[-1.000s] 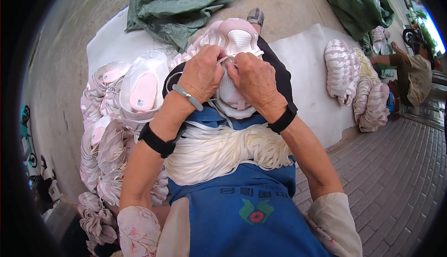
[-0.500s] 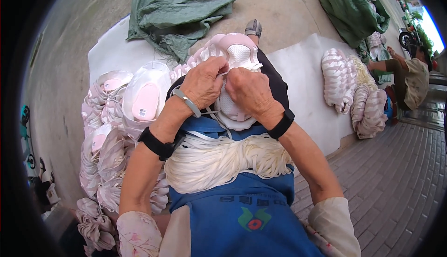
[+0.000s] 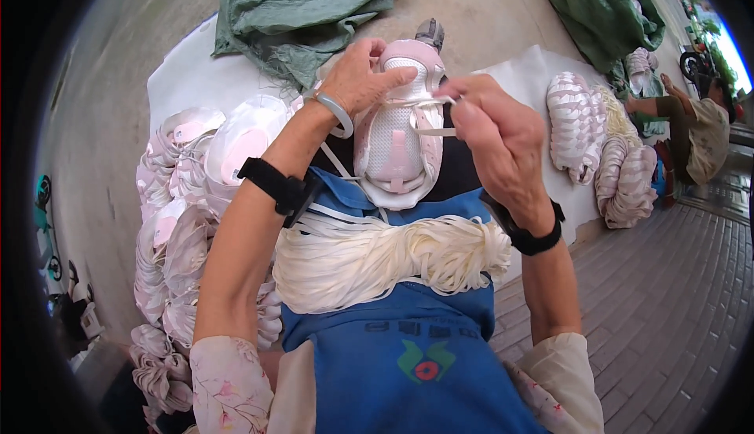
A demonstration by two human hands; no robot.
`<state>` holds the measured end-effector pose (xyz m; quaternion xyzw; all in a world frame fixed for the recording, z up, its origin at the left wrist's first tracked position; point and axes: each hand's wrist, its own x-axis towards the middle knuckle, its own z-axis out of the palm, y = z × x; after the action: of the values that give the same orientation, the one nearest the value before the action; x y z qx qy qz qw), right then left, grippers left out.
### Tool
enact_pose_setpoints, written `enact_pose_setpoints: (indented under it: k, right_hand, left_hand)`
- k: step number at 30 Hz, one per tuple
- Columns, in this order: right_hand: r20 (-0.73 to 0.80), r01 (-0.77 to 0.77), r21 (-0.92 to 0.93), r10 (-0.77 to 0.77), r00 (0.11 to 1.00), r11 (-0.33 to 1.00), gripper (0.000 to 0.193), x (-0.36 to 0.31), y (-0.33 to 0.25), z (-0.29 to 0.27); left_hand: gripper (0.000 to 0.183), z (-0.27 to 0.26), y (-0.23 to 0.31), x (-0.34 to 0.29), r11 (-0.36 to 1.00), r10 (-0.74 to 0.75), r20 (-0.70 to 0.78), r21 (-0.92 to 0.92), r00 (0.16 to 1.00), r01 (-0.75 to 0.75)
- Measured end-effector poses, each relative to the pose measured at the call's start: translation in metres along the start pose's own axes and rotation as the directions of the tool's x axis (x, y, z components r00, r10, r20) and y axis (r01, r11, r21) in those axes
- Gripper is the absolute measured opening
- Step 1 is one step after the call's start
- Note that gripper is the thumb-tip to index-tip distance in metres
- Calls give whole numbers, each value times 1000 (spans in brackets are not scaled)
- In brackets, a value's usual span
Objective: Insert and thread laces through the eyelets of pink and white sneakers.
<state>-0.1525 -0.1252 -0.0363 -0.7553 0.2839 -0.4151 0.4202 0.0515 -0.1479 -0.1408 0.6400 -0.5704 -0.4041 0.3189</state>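
A pink-and-white shoe upper point(image 3: 397, 143) lies over my lap, its mesh tongue facing up. My left hand point(image 3: 360, 80) grips its far left side, thumb stretched across the tongue and fingers curled by the edge. To the right of the upper, my right hand point(image 3: 503, 139) pinches a white shoelace point(image 3: 437, 131), pulled out from the eyelet side. Another length of lace crosses the tongue near my left thumb. A thick bundle of cream laces point(image 3: 385, 257) rests on my blue apron point(image 3: 377, 340), nearer to me than the upper.
Stacked pink-and-white uppers point(image 3: 177, 238) stand at the left on a white sheet point(image 3: 518, 96). A green sack point(image 3: 306, 18) lies beyond, with another green sack point(image 3: 605, 14) at far right. More bundled uppers point(image 3: 577, 124) are at the right, near another seated person point(image 3: 703, 131).
My hands have moved apart: the right has swung right and toward me with the lace, the left has shifted up the upper's left side. The tongue is more exposed.
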Motion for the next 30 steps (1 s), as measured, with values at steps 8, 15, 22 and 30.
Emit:
enact_pose_setpoints:
  k: [8,15,22,30]
  right_hand:
    - [323,-610,519,523,789,599,31,-8,11,15]
    - [83,-490,494,521,849,718,25,-82,-81,-140]
    - [-704,-206,431,471,532,878,28,-152,-78,-274]
    - [20,-399,-309,425,905,864,14,-43,7,-24]
  left_hand:
    - [68,9,-7,17,992,-120,-119,-45,986,116]
    - [61,-3,-7,13,978,-113,-85,-184,990,96]
    - [54,11,-13,21,996,-34,-208,-92,978,15]
    - [19,-9,-3,-45,985,120,-185,144,975,-94]
